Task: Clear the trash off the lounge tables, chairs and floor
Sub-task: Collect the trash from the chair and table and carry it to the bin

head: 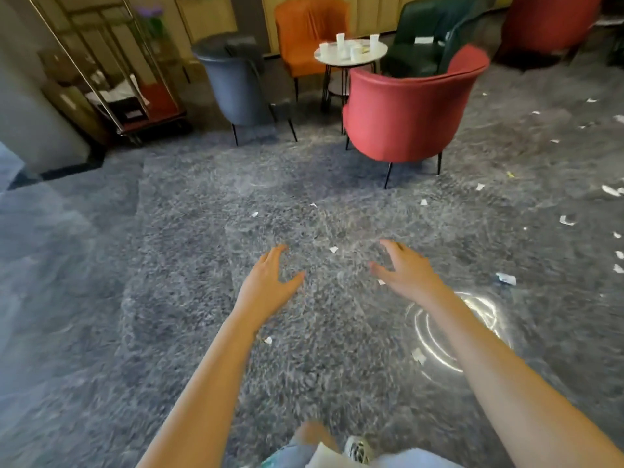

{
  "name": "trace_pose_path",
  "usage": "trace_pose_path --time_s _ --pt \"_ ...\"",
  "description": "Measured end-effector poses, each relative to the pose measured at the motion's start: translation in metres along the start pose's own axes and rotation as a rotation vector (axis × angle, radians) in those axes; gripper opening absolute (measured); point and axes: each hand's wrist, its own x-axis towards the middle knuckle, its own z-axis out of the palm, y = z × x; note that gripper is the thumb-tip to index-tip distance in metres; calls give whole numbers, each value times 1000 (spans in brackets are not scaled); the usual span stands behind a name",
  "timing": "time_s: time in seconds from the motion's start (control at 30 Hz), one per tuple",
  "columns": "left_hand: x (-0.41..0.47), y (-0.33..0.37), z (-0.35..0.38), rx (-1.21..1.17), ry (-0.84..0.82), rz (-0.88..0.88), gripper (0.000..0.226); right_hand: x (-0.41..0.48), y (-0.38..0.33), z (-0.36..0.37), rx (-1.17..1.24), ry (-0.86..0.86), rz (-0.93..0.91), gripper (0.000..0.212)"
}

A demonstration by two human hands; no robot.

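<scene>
While both bare arms are stretched forward over the grey marbled floor (pixel 169 231), the left hand (pixel 266 282) and the right hand (pixel 410 268) are held apart with fingers spread, and nothing is gripped in either. Small white paper scraps are scattered on the floor: one scrap (pixel 333 249) lies between the two hands, another (pixel 381 282) is seen just beside the right thumb, one (pixel 268 340) lies next to the left forearm, and a larger crumpled piece (pixel 505 279) lies to the right of the right hand. More scraps (pixel 567 220) are strewn along the right edge of the view. Further back, a round white side table (pixel 378 57) is seen with several white paper cups (pixel 340 40) standing on it. Around it are placed a red upholstered tub chair (pixel 412 113), an orange chair (pixel 309 35), a dark green chair (pixel 425 38) and a grey-blue chair (pixel 236 86). A brass-framed luggage trolley (pixel 111 89) is seen at the left. A circular glare (pixel 439 346) is reflected on the floor beneath the right forearm.
</scene>
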Motion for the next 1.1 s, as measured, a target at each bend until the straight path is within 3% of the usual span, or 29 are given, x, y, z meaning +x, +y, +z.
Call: trace_pose_path --time_s 0.33,0.5,0.63,0.8,1.1 --pt "322 -28 -11 -34 35 -52 69 341 10 -35 -89 -75 -12 67" --pt "502 -35 -63 -62 97 -79 70 517 0 -85 -72 -70 -1 65" --pt "641 -20 -97 -34 117 -36 69 635 -1 -127 -48 -41 15 65" --pt "804 3 -83 -24 66 46 71 785 25 -154 -36 13 27 64" --pt "1125 40 -92 -37 71 25 69 1108 66 -234 -60 -10 16 65"
